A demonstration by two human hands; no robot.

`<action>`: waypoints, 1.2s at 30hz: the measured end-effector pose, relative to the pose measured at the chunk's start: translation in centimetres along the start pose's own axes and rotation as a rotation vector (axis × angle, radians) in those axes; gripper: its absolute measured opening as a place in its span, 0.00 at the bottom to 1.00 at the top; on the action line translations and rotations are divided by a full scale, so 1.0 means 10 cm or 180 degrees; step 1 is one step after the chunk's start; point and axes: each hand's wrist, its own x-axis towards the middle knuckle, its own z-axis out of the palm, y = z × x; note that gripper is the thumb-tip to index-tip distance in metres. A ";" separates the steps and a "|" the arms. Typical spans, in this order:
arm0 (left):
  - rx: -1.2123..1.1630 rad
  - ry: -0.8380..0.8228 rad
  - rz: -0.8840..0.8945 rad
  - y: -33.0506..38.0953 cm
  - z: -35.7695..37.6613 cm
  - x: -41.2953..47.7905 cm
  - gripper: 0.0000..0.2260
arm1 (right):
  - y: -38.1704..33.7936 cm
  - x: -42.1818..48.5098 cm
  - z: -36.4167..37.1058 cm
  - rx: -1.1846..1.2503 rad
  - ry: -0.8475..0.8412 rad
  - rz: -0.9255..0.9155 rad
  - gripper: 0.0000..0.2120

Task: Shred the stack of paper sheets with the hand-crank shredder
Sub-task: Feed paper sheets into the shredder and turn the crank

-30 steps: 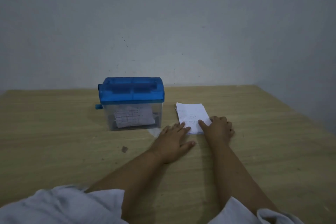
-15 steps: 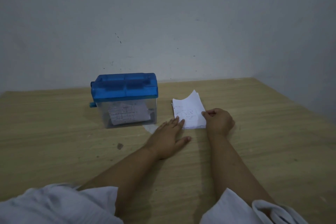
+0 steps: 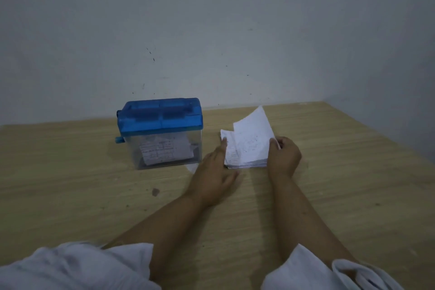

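Note:
A hand-crank shredder [image 3: 162, 132] with a blue lid and clear bin stands on the wooden table [image 3: 70, 190]; paper pieces lie inside the bin, and its blue crank [image 3: 119, 140] sticks out at the left. To its right lies a stack of white written sheets [image 3: 244, 160]. My right hand [image 3: 283, 156] pinches the right edge of the top sheet [image 3: 253, 134], which is lifted and tilted up off the stack. My left hand [image 3: 215, 172] lies with straight fingers against the stack's left edge.
A grey wall runs behind the table and along its right side, forming a corner at the back right. A small dark spot [image 3: 155, 192] marks the tabletop in front of the shredder. My white sleeves [image 3: 77, 266] fill the bottom of the view.
My right hand went from resting on the stack to pinching the top sheet and lifting its far end up. The left hand slid along the stack's left edge.

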 end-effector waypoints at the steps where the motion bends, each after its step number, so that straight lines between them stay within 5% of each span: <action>1: -0.0135 0.0337 0.0081 0.00 -0.02 -0.02 0.31 | -0.05 0.00 -0.02 0.0162 0.0029 0.0118 0.09; 5: -0.0954 0.1191 0.0019 0.07 -0.17 -0.11 0.18 | -0.28 -0.01 -0.03 0.0915 0.0027 0.0504 0.09; 11: -0.2162 0.1172 -0.0275 0.18 -0.73 0.06 0.18 | -0.81 -0.18 0.05 0.1873 -0.0320 0.0652 0.09; 15: -0.2076 0.1060 -0.0305 0.06 -1.25 0.11 0.19 | -1.11 -0.41 0.21 0.1796 -0.0593 0.0360 0.09; 18: -0.1919 0.0969 -0.0432 -0.14 -1.54 0.13 0.11 | -1.31 -0.54 0.34 0.1694 -0.0911 0.0125 0.07; 24: -0.1774 0.1080 -0.0633 -0.52 -1.96 0.17 0.08 | -1.65 -0.53 0.53 0.1379 -0.2415 0.0202 0.12; 29: -0.1750 0.1187 -0.0542 -0.74 -2.07 0.28 0.08 | -1.82 -0.38 0.72 0.1261 -0.2256 -0.0287 0.19; 36: -0.1627 0.1441 -0.0329 -0.91 -2.02 0.46 0.06 | -1.82 -0.25 0.97 0.1077 -0.2217 -0.0592 0.11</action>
